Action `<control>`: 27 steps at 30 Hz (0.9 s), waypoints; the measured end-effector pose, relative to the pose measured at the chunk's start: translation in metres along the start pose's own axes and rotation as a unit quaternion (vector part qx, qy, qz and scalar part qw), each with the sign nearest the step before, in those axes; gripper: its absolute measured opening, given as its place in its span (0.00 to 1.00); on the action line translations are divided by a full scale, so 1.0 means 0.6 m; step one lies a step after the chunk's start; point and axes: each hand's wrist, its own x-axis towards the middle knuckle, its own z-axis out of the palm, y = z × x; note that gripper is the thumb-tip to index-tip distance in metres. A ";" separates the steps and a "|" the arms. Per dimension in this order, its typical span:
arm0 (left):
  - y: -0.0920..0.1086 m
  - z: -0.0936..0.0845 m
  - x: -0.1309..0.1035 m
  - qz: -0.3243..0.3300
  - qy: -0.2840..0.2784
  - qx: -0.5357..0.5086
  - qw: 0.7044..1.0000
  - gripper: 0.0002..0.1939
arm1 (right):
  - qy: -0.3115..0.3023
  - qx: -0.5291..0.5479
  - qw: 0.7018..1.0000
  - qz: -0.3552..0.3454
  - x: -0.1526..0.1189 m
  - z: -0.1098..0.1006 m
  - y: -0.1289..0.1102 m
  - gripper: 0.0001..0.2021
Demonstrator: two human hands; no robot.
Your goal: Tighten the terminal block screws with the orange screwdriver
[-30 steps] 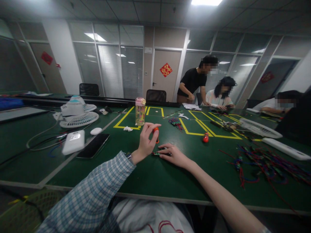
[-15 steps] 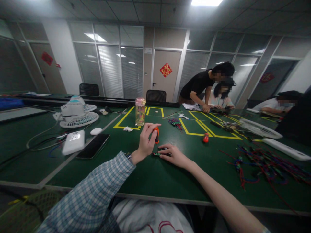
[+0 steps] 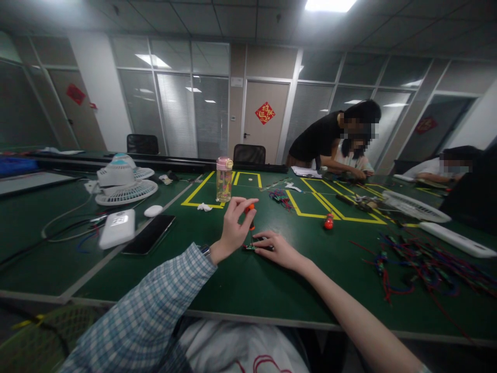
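Observation:
My left hand (image 3: 235, 226) is closed around the orange handle of a small screwdriver (image 3: 251, 210), which stands upright with its thin shaft pointing down. The shaft's tip meets a small green circuit board (image 3: 250, 247) lying on the table. Fingers of my right hand (image 3: 280, 250) press on the board and a dark part beside it, holding them against the table. Most of that dark part is hidden under the fingers.
On the green table (image 3: 233, 290) are a bottle (image 3: 224, 181), a phone (image 3: 149, 235), a white power bank (image 3: 117, 228) and a fan (image 3: 126, 190). Rightward lie a red object (image 3: 329, 221) and tangled wires (image 3: 419, 264). People (image 3: 318, 137) work at the far right.
The fingers of my left hand have shifted slightly around the orange handle, which has turned. My right hand stays in place. The standing person at the back leans further right.

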 end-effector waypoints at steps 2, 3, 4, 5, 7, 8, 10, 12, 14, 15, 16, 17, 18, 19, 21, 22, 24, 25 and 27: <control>0.001 -0.001 0.001 -0.004 -0.017 -0.016 1.000 0.15 | 0.002 0.002 1.000 -0.002 0.000 0.000 -0.001 0.14; 0.002 -0.002 0.001 -0.005 -0.023 -0.023 0.999 0.16 | 0.002 0.003 1.000 -0.002 0.000 0.000 -0.001 0.14; 0.002 -0.002 0.002 -0.005 -0.027 -0.027 0.999 0.16 | 0.003 0.004 1.000 -0.002 0.000 -0.001 -0.002 0.14; 0.002 -0.002 0.002 -0.007 -0.027 -0.028 0.999 0.16 | 0.003 0.004 1.000 -0.002 0.001 -0.001 -0.002 0.14; 0.001 -0.001 0.003 -0.008 -0.022 -0.021 1.000 0.14 | 0.004 0.003 1.000 -0.001 0.001 -0.001 -0.003 0.14; 0.000 0.000 0.003 -0.007 -0.016 -0.015 1.000 0.13 | 0.004 0.003 1.000 0.000 0.001 -0.001 -0.003 0.14; 0.000 0.001 0.003 -0.003 0.002 -0.004 1.000 0.10 | 0.004 0.003 1.000 0.000 0.001 -0.001 -0.003 0.14; -0.001 0.002 0.003 0.000 0.013 0.000 1.000 0.09 | 0.003 0.003 1.000 0.001 0.001 0.000 -0.002 0.14; -0.001 0.001 0.002 -0.004 0.000 -0.007 1.000 0.10 | 0.002 0.001 1.000 0.002 0.001 0.000 -0.001 0.14; -0.001 0.000 0.002 -0.007 -0.011 -0.015 1.000 0.12 | 0.002 0.001 1.000 0.002 0.000 0.000 -0.001 0.14; -0.001 0.000 0.002 -0.011 -0.023 -0.025 0.999 0.14 | 0.002 0.000 1.000 0.002 0.000 0.000 -0.001 0.14; -0.002 0.000 0.001 -0.013 -0.030 -0.035 0.999 0.15 | 0.001 0.000 1.000 0.001 0.000 0.000 -0.002 0.14; -0.003 0.000 0.001 -0.015 -0.033 -0.044 0.998 0.16 | 0.001 -0.001 1.000 0.001 0.000 0.000 -0.002 0.14; -0.004 0.001 0.000 -0.018 -0.033 -0.051 0.998 0.17 | 0.001 -0.001 1.000 0.002 0.000 -0.001 -0.003 0.14; -0.006 0.002 0.000 -0.026 -0.022 -0.055 0.998 0.16 | -0.001 -0.001 1.000 0.005 0.000 -0.001 -0.004 0.14; -0.006 0.003 0.000 -0.027 -0.016 -0.050 0.998 0.15 | -0.002 -0.001 1.000 0.006 0.000 -0.001 -0.004 0.14; -0.006 0.003 0.001 -0.022 -0.004 -0.031 0.999 0.13 | -0.003 -0.002 1.000 0.006 0.000 -0.002 -0.005 0.14; -0.005 0.002 0.002 -0.017 -0.001 -0.020 1.000 0.11 | -0.004 -0.002 1.000 0.006 0.000 -0.002 -0.005 0.14; -0.003 0.001 0.003 -0.012 0.000 -0.005 1.000 0.09 | -0.004 -0.002 1.000 0.005 0.000 -0.003 -0.007 0.14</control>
